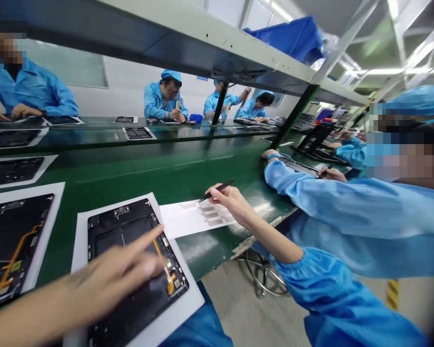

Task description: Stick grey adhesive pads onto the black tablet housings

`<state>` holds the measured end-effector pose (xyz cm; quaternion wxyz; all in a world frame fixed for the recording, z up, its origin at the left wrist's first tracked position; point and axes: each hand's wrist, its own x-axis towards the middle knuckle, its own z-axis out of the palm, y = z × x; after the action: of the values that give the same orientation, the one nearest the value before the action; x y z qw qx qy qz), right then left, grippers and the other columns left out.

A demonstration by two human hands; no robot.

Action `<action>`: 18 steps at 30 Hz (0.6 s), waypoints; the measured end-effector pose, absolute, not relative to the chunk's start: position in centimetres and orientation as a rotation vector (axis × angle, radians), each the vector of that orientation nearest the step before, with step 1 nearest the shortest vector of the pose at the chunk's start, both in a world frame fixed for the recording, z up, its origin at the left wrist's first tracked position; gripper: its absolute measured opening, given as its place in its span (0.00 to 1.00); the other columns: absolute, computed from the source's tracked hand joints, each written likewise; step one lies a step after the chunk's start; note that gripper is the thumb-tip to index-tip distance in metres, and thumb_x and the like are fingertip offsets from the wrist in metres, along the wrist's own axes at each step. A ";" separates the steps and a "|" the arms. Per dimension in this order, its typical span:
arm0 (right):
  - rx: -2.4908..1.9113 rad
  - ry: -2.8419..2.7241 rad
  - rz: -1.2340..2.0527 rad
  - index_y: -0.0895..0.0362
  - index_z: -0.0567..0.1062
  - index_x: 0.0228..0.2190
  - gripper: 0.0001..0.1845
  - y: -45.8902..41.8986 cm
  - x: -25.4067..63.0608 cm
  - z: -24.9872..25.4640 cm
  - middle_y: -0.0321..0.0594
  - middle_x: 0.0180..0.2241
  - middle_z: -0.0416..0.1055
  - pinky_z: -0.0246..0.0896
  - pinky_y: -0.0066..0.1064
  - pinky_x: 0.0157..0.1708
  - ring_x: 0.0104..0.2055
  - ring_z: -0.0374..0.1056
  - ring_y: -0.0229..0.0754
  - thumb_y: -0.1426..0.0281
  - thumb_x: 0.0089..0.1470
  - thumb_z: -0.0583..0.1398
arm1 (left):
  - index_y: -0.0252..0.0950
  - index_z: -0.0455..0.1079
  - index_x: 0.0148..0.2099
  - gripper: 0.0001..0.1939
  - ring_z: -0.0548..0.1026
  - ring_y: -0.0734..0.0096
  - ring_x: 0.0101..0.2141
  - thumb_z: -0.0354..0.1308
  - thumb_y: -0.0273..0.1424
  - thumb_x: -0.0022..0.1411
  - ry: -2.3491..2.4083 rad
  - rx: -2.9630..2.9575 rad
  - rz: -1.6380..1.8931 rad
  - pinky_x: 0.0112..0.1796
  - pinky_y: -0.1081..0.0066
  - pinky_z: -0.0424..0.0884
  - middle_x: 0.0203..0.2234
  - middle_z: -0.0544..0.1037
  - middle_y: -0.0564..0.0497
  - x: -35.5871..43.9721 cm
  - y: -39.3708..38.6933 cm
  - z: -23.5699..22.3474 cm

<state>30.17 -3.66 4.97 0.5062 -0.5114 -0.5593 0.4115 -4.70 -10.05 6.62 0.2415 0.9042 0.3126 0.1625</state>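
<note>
A black tablet housing [130, 241] with an orange flex cable lies on a white sheet [183, 308] in front of me. My left hand [126, 274] is over it, index finger stretched toward its right edge and the other fingers loosely bent. That hand is blurred and holds nothing that I can see; whether it touches the housing I cannot tell. In my right hand [226, 197] is a pair of black tweezers [219, 188]. Their tips point down and left over a white backing sheet [183, 224] bearing several grey rectangular stickers [210, 214].
More tablet housings on white sheets lie left, one large [18, 241] close by. Across the green bench [112, 168] several people in blue work. A co-worker's sleeve [321, 197] is close at right. A shelf [188, 43] hangs overhead, with a dark post [294, 115].
</note>
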 end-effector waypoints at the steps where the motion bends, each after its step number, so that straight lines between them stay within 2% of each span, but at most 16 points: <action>1: -1.238 -1.379 1.039 0.58 0.78 0.30 0.25 -3.1 29.9 4.9 0.38 0.25 0.75 0.65 0.32 0.35 0.30 0.71 0.40 0.48 0.44 0.68 | 0.50 0.53 0.71 0.26 0.71 0.60 0.57 0.43 0.44 0.75 0.801 2.549 0.410 0.56 0.62 0.68 0.58 0.73 0.52 -3.6 -7.7 6.6; 3: -1.238 -1.438 1.125 0.59 0.77 0.31 0.26 -2.0 29.3 4.9 0.41 0.28 0.78 0.64 0.31 0.36 0.32 0.73 0.41 0.48 0.43 0.69 | 0.45 0.62 0.67 0.25 0.64 0.53 0.63 0.44 0.46 0.74 0.626 2.741 0.333 0.63 0.54 0.58 0.63 0.67 0.48 -1.2 -2.8 6.3; 5: -1.247 -1.488 1.178 0.59 0.77 0.31 0.27 -0.9 29.0 5.0 0.42 0.28 0.79 0.63 0.30 0.34 0.32 0.73 0.41 0.48 0.43 0.69 | 0.44 0.68 0.63 0.23 0.60 0.51 0.65 0.45 0.45 0.73 0.435 2.831 0.265 0.64 0.52 0.54 0.64 0.65 0.46 0.9 1.4 5.7; 8: -1.286 -1.529 1.232 0.59 0.76 0.30 0.27 0.1 28.9 4.9 0.42 0.27 0.79 0.60 0.28 0.29 0.30 0.72 0.40 0.47 0.42 0.69 | 0.45 0.66 0.65 0.22 0.59 0.54 0.65 0.48 0.42 0.74 0.258 2.828 0.230 0.65 0.55 0.52 0.65 0.65 0.47 2.6 4.5 4.7; 12: -1.343 -1.548 1.279 0.59 0.76 0.30 0.28 0.6 29.2 4.9 0.43 0.28 0.80 0.58 0.26 0.27 0.28 0.70 0.38 0.47 0.43 0.69 | 0.44 0.63 0.67 0.22 0.58 0.57 0.66 0.47 0.38 0.74 0.184 2.785 0.261 0.67 0.55 0.48 0.66 0.63 0.49 3.0 4.9 3.3; 18: -1.392 -1.591 1.290 0.59 0.77 0.29 0.27 1.0 29.0 5.6 0.42 0.26 0.79 0.55 0.27 0.25 0.26 0.66 0.37 0.47 0.44 0.69 | 0.46 0.63 0.67 0.22 0.58 0.58 0.66 0.47 0.39 0.74 0.156 2.731 0.349 0.66 0.57 0.51 0.65 0.64 0.51 3.0 5.4 2.0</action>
<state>28.95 1.04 5.56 0.3264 -0.5314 -0.6071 0.4925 2.99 5.37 2.04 0.1909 0.9721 0.0554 0.1244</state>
